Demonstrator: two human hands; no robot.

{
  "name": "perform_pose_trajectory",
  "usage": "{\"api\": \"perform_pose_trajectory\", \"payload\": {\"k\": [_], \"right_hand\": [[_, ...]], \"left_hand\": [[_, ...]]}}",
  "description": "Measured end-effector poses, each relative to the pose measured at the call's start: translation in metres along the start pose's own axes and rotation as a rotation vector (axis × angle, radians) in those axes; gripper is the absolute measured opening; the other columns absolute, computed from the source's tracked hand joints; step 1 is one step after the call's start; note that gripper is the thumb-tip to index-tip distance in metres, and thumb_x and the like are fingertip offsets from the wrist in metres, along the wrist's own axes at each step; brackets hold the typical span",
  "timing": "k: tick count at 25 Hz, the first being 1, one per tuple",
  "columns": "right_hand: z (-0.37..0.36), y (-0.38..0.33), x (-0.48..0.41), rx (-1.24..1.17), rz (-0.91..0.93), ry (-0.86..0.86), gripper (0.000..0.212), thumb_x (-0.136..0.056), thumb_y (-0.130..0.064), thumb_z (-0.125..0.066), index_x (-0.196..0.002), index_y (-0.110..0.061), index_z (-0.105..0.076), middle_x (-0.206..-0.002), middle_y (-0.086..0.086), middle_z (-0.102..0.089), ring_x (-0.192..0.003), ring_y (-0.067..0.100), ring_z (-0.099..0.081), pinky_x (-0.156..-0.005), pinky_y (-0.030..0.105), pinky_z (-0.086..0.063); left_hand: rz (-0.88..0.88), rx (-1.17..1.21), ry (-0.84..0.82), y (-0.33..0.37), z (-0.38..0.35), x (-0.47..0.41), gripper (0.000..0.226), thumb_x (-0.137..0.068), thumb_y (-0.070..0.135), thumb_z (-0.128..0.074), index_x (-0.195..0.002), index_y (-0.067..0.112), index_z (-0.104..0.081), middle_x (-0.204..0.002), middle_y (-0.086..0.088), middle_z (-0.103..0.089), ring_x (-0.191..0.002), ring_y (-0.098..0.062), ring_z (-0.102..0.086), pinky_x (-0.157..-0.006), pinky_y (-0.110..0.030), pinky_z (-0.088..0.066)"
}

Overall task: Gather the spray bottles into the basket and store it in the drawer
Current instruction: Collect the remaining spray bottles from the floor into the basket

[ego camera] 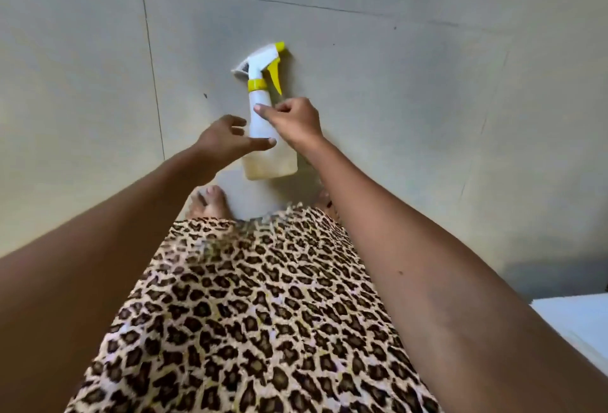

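Head cam: R hand (296, 123) grips spray bottle (268, 162) w/ curled fingers; L hand (223, 139) spread, thumb across it.

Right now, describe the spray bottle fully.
The spray bottle is translucent white plastic with a white head, yellow nozzle tip, trigger and collar, and a yellowish tint low in the body. It points away from the person over the grey floor. The left hand's thumb crosses its front; the right hand touches its shoulder. Whether either grips it is unclear.
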State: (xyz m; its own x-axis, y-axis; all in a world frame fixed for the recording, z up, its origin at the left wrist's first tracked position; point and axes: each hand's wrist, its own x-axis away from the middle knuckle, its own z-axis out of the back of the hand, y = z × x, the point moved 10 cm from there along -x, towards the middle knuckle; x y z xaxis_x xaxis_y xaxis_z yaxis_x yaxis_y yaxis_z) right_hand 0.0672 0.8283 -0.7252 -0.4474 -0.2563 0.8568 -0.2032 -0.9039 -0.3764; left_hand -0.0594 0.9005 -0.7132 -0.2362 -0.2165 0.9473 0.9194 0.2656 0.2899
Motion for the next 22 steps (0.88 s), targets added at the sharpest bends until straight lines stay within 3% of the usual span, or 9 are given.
{"api": "perform_pose_trajectory", "payload": {"k": [3, 7, 10, 12, 16, 22], "right_hand": [[-0.015, 0.001, -0.007, 0.010, -0.002, -0.019, 0.040, -0.073, -0.037, -0.073, -0.053, -0.016, -0.046, -0.066, 0.004, -0.058, -0.068, 0.024, -0.058, -0.057, 0.030, -0.043], [-0.005, -0.006, 0.004, -0.018, 0.057, 0.018, 0.025, -0.075, -0.033, -0.072, -0.068, -0.012, -0.060, -0.073, 0.007, -0.064, -0.062, 0.020, -0.060, -0.042, 0.017, -0.041], [0.016, -0.023, 0.033, -0.044, 0.097, 0.056, 0.024, -0.075, -0.032, -0.071, -0.067, -0.012, -0.062, -0.073, 0.009, -0.067, -0.067, 0.023, -0.062, -0.058, 0.026, -0.047], [0.037, -0.040, 0.062, -0.066, 0.130, 0.081, 0.029, -0.075, -0.031, -0.071, -0.059, -0.013, -0.056, -0.067, 0.008, -0.064, -0.065, 0.024, -0.061, -0.058, 0.028, -0.045], [0.089, -0.086, 0.137, -0.132, 0.199, 0.160, 0.034, -0.076, -0.031, -0.070, -0.071, 0.001, -0.061, -0.072, 0.017, -0.067, -0.068, 0.028, -0.062, -0.055, 0.029, -0.044], [0.185, -0.167, 0.306, -0.210, 0.290, 0.303, 0.029, -0.076, -0.035, -0.070, -0.070, -0.008, -0.061, -0.069, 0.008, -0.066, -0.063, 0.024, -0.063, -0.052, 0.027, -0.050]], "left_hand": [[-0.041, 0.023, -0.008, 0.002, -0.008, -0.008, 0.065, -0.067, 0.028, -0.079, -0.122, 0.013, -0.048, -0.098, 0.002, -0.059, -0.082, -0.010, -0.059, -0.062, -0.020, -0.049], [-0.108, 0.048, 0.045, 0.012, -0.011, 0.005, 0.070, -0.067, 0.022, -0.079, -0.127, 0.009, -0.044, -0.107, -0.002, -0.054, -0.094, -0.013, -0.054, -0.079, -0.026, -0.044], [-0.151, 0.056, 0.060, 0.031, -0.007, 0.039, 0.073, -0.068, 0.023, -0.079, -0.129, 0.013, -0.041, -0.116, -0.001, -0.052, -0.103, -0.013, -0.051, -0.085, -0.027, -0.044], [-0.185, 0.046, 0.067, 0.049, -0.001, 0.072, 0.074, -0.068, 0.024, -0.079, -0.130, 0.014, -0.041, -0.125, -0.004, -0.053, -0.109, -0.016, -0.052, -0.091, -0.031, -0.046], [-0.283, 0.013, 0.102, 0.102, 0.016, 0.157, 0.073, -0.068, 0.024, -0.079, -0.130, 0.017, -0.041, -0.127, -0.006, -0.054, -0.103, -0.014, -0.051, -0.081, -0.027, -0.043], [-0.410, -0.014, 0.088, 0.191, 0.039, 0.341, 0.074, -0.068, 0.021, -0.079, -0.131, 0.019, -0.040, -0.130, -0.005, -0.051, -0.102, -0.014, -0.049, -0.079, -0.026, -0.041]]}}
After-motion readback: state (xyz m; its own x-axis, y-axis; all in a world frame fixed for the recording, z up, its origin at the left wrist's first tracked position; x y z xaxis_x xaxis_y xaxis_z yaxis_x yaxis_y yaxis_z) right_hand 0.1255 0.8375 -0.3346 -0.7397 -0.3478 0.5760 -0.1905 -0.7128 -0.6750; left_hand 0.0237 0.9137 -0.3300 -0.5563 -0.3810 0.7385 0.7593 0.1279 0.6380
